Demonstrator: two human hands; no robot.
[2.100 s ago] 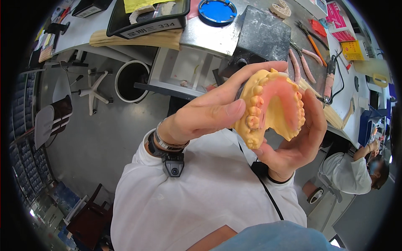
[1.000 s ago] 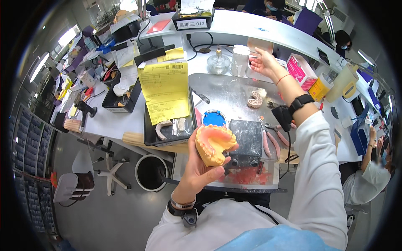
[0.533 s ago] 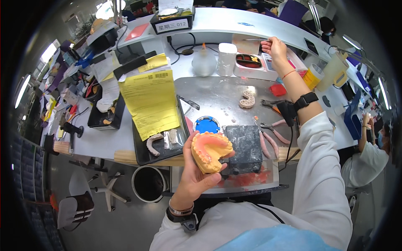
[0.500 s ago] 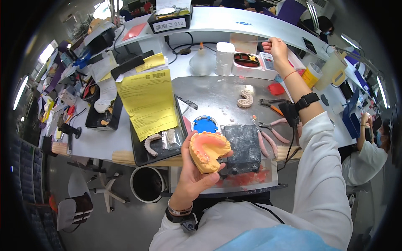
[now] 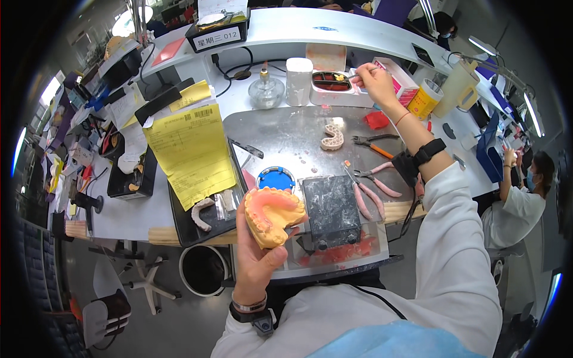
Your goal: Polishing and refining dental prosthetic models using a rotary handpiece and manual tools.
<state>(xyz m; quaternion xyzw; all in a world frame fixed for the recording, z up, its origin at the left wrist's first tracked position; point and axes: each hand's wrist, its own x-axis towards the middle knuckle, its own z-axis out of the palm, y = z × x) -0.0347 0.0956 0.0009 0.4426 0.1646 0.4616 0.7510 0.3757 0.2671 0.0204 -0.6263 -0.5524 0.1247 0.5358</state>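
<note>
- Big change: the right hand [image 5: 376, 85] has come down. Half a second ago it had a thin tool [image 5: 356, 75] up near the raised lid [image 5: 326, 57]; now the tool slopes toward the dark-red compartments of the white box [image 5: 340, 99].
- Right grip is pinched around that tool, fingers curled in. Can't tell if the tip touches the stuff inside or just sits above it, way too small.
- Left hand [image 5: 255, 267] has hardly changed: its grip is wrapped around the yellow dental cast [image 5: 273, 219].
- The cast is up in the air at the front of the worktop [image 5: 286, 128], left of the black block [image 5: 331, 209], with its pink plate [image 5: 261, 204] and tooth row facing up.
- Two seconds back both hands were on the cast. My read: the work has gone from looking it over to loading the tool with something waxy, with the cast kept handy in the left.
- The glass lamp [image 5: 266, 94] stands left of the box, a white container [image 5: 299, 82] between them. Can't make out a flame, so no clue if heat's ready.
</note>
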